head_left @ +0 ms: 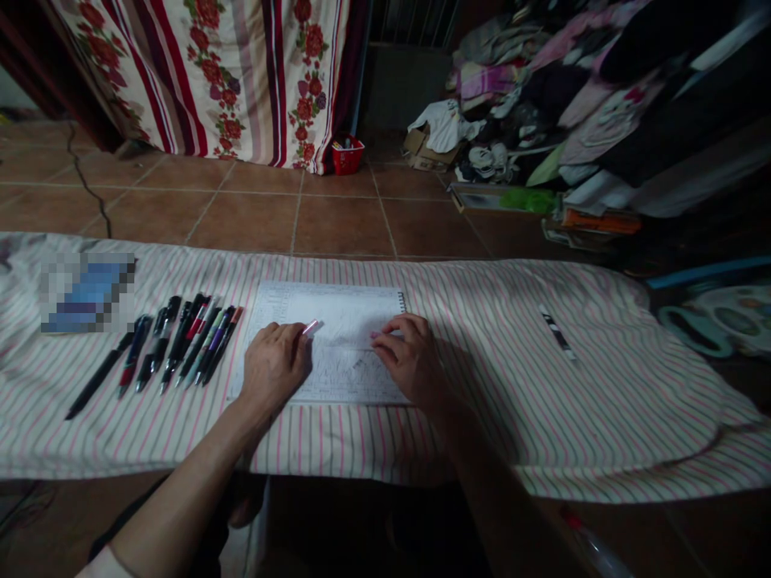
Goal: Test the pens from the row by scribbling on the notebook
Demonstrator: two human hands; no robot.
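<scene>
A: Principal item, and the grip?
B: Slim pink tube [311, 327], one. Pinched between thumb and forefinger of the left hand [275, 361], tip projecting over the notebook [337, 309]. Right hand [413, 357]: thumb and finger close together above the notebook's right side, a pinkish bit at the tips; whether clamped, cannot tell.
A: Labels, writing?
B: Notebook: handwritten lines, too small to read; spiral binding, right edge. Blue item [90, 293], by the cloth's far left corner: pixelated, unreadable.
A: Surface and room?
B: Striped cloth [602, 417], notebook lying between its near and far edges. Row of pens [181, 343], toward the left end; black-and-white pen [558, 335], toward the right. Past the far edge: tiled floor [343, 221], floral curtain [253, 80], red basket [348, 159], heaped clothes [536, 88].
</scene>
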